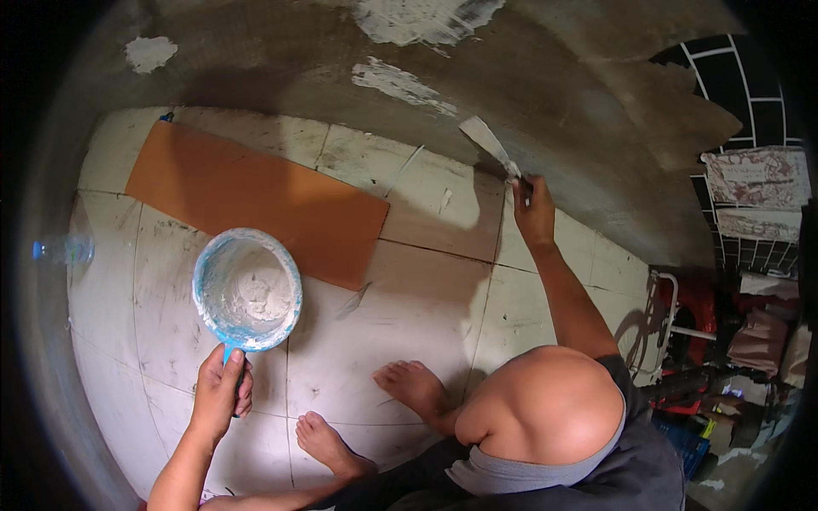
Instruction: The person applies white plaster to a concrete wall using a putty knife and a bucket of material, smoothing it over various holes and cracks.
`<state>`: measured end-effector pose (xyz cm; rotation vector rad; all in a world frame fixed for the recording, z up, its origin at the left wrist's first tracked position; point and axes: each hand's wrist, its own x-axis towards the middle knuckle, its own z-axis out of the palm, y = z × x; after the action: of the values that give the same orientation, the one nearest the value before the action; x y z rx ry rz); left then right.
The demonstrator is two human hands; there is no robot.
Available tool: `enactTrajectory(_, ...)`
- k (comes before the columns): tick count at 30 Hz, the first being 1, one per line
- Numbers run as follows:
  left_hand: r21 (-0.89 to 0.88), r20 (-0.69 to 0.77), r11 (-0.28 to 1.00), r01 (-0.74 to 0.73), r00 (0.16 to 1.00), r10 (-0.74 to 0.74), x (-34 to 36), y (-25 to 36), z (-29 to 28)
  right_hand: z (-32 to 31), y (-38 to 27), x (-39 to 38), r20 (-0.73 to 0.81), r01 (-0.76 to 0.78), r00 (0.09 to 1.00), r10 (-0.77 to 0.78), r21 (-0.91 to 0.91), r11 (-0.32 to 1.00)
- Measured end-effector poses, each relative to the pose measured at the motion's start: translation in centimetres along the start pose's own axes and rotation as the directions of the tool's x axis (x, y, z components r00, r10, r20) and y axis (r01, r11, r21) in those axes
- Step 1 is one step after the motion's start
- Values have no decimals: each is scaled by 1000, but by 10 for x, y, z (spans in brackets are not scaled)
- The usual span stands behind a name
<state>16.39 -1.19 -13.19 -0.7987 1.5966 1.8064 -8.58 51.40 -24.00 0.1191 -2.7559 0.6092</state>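
Overall, taking the middle of the view as the clock's centre, two bare hands each grasped a tool over a pale tiled floor (pixel 366 341). At 8 o'clock, the left hand (pixel 223 392) was wrapped around the handle of a blue dipper (pixel 204 285); its round bowl sat just short of 9 o'clock, mouth up, with white paste (pixel 262 294) inside. Between 2 and 3 o'clock, the right hand (pixel 534 211) was curled around the handle of a putty knife (pixel 487 143). The knife's smeared blade slanted toward 11 from that hand, near a grey-brown wall (pixel 281 51); whether they touched could not be told. White patches (pixel 400 83) marked the wall around 12. A flat orange-brown board (pixel 273 200) lay near 10, partly hidden by the dipper, and a clear bottle (pixel 75 249) at 9.
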Motion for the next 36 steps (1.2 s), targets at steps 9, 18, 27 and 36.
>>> enactTrajectory(9, 34, 22, 999, 8, 1000, -9, -1, 4, 7, 33, -117, 49, -52, 328, 944, -325, 45, 944)
enactTrajectory(18, 44, 29, 999, 19, 999, -20, -2, 5, 1, 25, -33, 11, 19, 110, 994, -110, 1, 994)
enactTrajectory(27, 27, 43, 1000, 15, 999, -16, 1, 1, 0, 36, -86, 58, 113, 193, 977, -183, -87, 977)
enactTrajectory(36, 12, 6, 999, 33, 999, -33, 2, -2, -2, 59, -85, 41, 45, 235, 971, -233, -43, 971)
